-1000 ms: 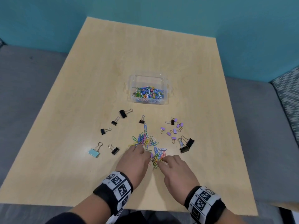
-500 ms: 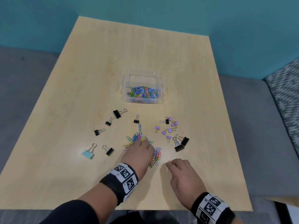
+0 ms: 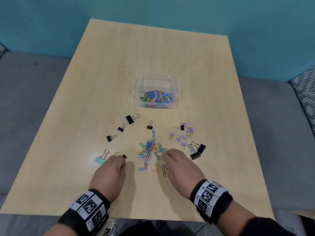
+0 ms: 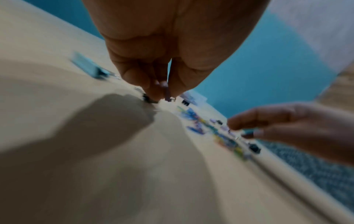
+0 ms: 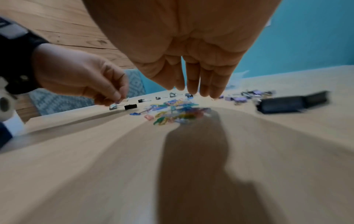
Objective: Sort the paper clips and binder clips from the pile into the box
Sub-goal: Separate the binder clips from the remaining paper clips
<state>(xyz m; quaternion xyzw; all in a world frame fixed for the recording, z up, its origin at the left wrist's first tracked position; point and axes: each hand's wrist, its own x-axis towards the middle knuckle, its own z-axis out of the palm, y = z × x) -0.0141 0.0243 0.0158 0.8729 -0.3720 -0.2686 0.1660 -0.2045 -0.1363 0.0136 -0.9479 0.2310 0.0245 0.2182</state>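
Note:
A loose pile of coloured paper clips (image 3: 150,150) lies on the wooden table (image 3: 153,57), below a clear plastic box (image 3: 141,86) that holds many more paper clips (image 3: 156,97). My left hand (image 3: 121,160) is left of the pile with thumb and finger pinched on a small purple clip (image 4: 167,93), right over a small black binder clip (image 3: 124,156). My right hand (image 3: 166,155) hovers at the pile's right side, its straight fingers (image 5: 193,84) pointing down at the clips (image 5: 176,112).
Black binder clips (image 3: 129,119) lie in an arc to the left, and a light blue one (image 3: 99,160) sits near my left hand. Small purple binder clips (image 3: 185,136) and two bigger black ones (image 3: 196,155) lie right of the pile. A grey couch surrounds the table.
My left hand left the pile and moved left to the small black binder clip. My right hand moved up and onto the pile's right side. The pile is more spread out.

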